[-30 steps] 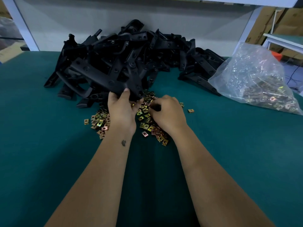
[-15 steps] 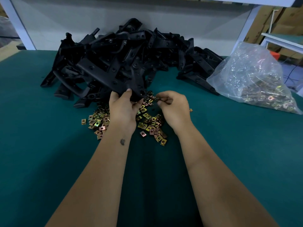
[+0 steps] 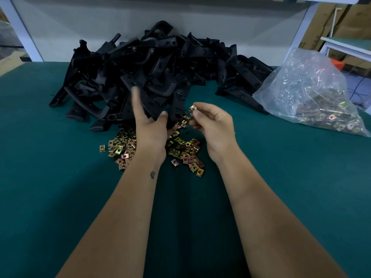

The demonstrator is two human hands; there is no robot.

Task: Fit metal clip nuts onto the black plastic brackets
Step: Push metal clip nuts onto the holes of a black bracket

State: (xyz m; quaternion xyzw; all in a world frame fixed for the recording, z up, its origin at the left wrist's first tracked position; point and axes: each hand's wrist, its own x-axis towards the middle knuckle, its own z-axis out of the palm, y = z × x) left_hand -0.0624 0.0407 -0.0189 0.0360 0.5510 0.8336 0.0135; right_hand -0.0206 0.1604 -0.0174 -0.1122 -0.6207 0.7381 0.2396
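A big heap of black plastic brackets (image 3: 156,65) lies at the back of the green table. In front of it is a scatter of brass-coloured clip nuts (image 3: 186,151). My left hand (image 3: 149,129) grips one black bracket (image 3: 160,105) at the near edge of the heap, thumb on its front, fingers blurred behind it. My right hand (image 3: 212,125) pinches a single clip nut (image 3: 193,108) between thumb and forefinger, raised just right of that bracket and apart from it.
A clear plastic bag (image 3: 313,93) full of more clip nuts lies at the right. A white frame post (image 3: 22,31) and a grey wall panel stand behind the heap. Cardboard boxes (image 3: 345,19) and another table are at the far right.
My right hand has lifted off the nut scatter with one clip nut pinched and turned it upward. My left hand has shifted its hold on the bracket and raised it slightly.
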